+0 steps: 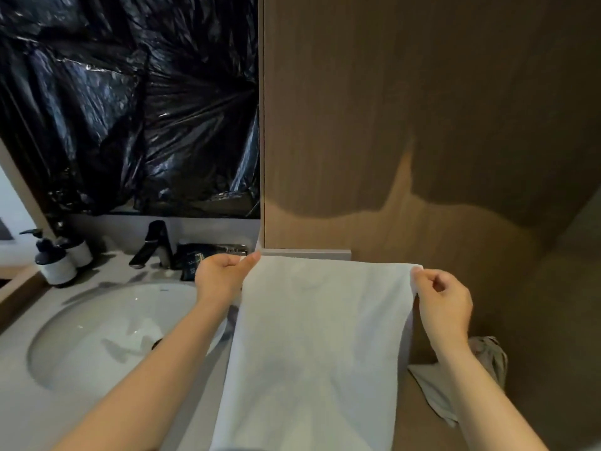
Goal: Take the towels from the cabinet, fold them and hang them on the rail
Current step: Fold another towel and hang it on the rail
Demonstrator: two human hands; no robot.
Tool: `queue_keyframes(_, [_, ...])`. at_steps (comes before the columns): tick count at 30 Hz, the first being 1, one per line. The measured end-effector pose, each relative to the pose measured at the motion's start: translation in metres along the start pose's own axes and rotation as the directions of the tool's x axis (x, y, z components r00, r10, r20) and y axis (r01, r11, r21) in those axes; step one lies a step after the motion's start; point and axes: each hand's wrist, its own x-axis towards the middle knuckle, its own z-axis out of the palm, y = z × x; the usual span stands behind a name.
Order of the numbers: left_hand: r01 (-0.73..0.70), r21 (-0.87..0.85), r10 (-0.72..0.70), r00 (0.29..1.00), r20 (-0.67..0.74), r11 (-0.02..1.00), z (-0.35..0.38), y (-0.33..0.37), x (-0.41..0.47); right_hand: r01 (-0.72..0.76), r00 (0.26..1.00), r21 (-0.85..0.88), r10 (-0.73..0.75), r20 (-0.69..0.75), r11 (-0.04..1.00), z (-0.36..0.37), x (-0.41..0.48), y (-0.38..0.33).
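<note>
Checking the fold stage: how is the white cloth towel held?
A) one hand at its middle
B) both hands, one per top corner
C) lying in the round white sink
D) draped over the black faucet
B: the left hand and right hand each pinch a top corner of the white cloth towel.

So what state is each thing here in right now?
White cloth towel: spread open, hanging, held by both top corners.
Left hand: pinches the top left corner.
Right hand: pinches the top right corner.
Black angular tap: no water running.
White round sink basin: no water visible in it.
Two white pump bottles: upright beside the basin.
</note>
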Motion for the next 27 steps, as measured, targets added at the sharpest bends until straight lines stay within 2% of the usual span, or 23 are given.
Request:
queue_keyframes(3, [0.049,-0.055,-0.045,0.997,0.061,0.997,0.002,0.001,-0.012,0.04,0.999,0.052,-0.042,0.033,0.998,0.002,-0.016,-0.007])
queue_keyframes(6, [0.148,-0.157,-0.113,0.971,0.21,0.976,-0.003,0.003,-0.031,0.038,0.997,0.113,-0.046,0.069,0.993,0.008,-0.037,-0.012])
queue_keyframes(10, [0.205,-0.314,-0.091,0.935,0.343,0.927,-0.005,0.005,-0.062,0.016,0.989,0.204,-0.046,0.142,0.979,0.014,-0.068,-0.019])
queue_keyframes(15, [0.184,-0.463,-0.021,0.942,0.336,0.867,0.001,0.015,-0.097,-0.02,0.953,0.267,-0.062,0.297,0.963,0.022,-0.101,-0.039])
queue_keyframes(19, [0.156,-0.527,0.048,0.934,0.353,0.835,0.005,0.021,-0.118,-0.004,0.938,0.327,-0.11,0.329,0.945,0.025,-0.114,-0.057])
queue_keyframes(23, [0.13,-0.546,0.084,0.933,0.35,0.828,0.0,0.024,-0.12,0.001,0.924,0.365,-0.14,0.355,0.931,0.023,-0.117,-0.07])
queue_keyframes(27, [0.126,-0.54,0.096,0.926,0.364,0.832,-0.01,0.027,-0.125,-0.037,0.877,0.369,-0.147,0.458,0.929,0.019,-0.12,-0.075])
